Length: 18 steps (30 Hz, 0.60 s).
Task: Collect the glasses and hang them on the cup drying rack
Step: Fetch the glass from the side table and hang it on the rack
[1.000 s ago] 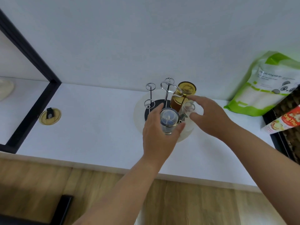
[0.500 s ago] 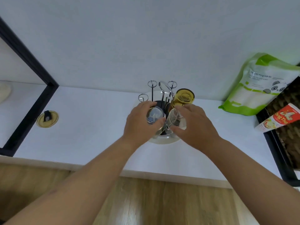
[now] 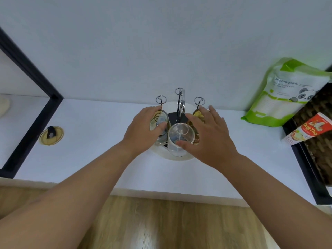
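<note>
Head view: both clear glasses have come down onto the chrome wire cup rack [image 3: 179,105], left hand [image 3: 142,130] gripping one clear tumbler [image 3: 160,125], right hand [image 3: 210,135] opening off the other upturned glass [image 3: 180,139].

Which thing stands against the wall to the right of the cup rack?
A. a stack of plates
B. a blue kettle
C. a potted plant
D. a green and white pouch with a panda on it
D: a green and white pouch with a panda picture leans on the wall, right of the cup rack.
</note>
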Each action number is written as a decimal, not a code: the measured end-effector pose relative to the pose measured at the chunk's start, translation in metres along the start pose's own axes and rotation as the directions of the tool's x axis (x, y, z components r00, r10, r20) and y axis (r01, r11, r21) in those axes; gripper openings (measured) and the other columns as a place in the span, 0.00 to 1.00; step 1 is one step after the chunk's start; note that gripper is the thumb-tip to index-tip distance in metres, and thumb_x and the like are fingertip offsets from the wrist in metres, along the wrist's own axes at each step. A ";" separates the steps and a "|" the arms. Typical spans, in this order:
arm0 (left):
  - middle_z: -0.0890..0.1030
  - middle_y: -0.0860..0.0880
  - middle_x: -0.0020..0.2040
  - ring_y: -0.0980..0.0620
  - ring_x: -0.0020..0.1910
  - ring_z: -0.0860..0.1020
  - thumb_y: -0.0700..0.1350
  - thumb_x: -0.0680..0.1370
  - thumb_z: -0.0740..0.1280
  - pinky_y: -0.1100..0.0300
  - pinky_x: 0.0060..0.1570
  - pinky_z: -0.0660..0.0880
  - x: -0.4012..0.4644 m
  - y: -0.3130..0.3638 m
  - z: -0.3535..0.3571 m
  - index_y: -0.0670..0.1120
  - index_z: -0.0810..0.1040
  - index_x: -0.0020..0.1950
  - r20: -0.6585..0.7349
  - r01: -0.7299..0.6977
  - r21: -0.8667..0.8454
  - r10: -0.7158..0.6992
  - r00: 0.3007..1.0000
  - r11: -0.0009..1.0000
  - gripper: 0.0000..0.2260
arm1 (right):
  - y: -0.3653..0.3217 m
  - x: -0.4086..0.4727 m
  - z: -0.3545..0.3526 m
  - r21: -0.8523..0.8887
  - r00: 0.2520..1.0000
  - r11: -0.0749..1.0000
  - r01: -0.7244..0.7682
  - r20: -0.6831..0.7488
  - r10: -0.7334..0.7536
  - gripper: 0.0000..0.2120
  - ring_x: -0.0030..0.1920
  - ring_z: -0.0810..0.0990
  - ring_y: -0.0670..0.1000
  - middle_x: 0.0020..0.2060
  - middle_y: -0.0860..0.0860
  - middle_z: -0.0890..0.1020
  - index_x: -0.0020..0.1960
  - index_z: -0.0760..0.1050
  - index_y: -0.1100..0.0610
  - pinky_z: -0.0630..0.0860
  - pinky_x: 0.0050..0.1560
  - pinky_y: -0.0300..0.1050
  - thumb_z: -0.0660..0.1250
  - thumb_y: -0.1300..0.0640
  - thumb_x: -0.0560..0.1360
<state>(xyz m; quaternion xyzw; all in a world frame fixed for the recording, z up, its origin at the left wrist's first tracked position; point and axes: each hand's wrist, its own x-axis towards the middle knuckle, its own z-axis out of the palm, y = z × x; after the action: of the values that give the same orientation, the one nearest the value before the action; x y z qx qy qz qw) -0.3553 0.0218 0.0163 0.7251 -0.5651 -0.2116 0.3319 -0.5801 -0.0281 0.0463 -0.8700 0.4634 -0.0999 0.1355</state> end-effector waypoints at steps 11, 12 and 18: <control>0.59 0.53 0.82 0.50 0.80 0.56 0.57 0.84 0.61 0.52 0.74 0.56 -0.003 0.000 0.000 0.57 0.61 0.81 0.057 0.074 0.063 -0.077 0.995 0.995 0.26 | -0.001 -0.001 0.014 0.090 0.995 0.993 -0.079 0.072 0.073 0.43 0.84 0.44 0.53 0.84 0.51 0.53 0.81 0.61 0.45 0.53 0.79 0.68 0.63 0.26 0.73; 0.58 0.53 0.83 0.50 0.81 0.55 0.57 0.84 0.61 0.52 0.74 0.56 -0.004 0.000 0.000 0.57 0.60 0.82 0.056 0.080 0.065 -0.083 0.995 0.995 0.26 | -0.001 0.000 0.013 0.088 0.994 0.993 -0.081 0.077 0.075 0.43 0.84 0.43 0.52 0.84 0.51 0.53 0.81 0.61 0.44 0.52 0.79 0.68 0.63 0.26 0.73; 0.57 0.52 0.83 0.50 0.80 0.55 0.56 0.83 0.62 0.54 0.73 0.56 -0.016 0.005 0.004 0.56 0.62 0.81 0.023 0.080 0.108 -0.083 0.996 0.991 0.26 | -0.002 -0.002 0.007 0.109 0.991 0.989 -0.096 0.106 0.084 0.43 0.84 0.43 0.53 0.84 0.51 0.54 0.82 0.57 0.43 0.50 0.80 0.67 0.62 0.25 0.74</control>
<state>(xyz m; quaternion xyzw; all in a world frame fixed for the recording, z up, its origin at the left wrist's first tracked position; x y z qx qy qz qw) -0.3654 0.0357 0.0160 0.7614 -0.5499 -0.2047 0.2758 -0.5778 -0.0240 0.0399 -0.8431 0.4882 -0.0755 0.2126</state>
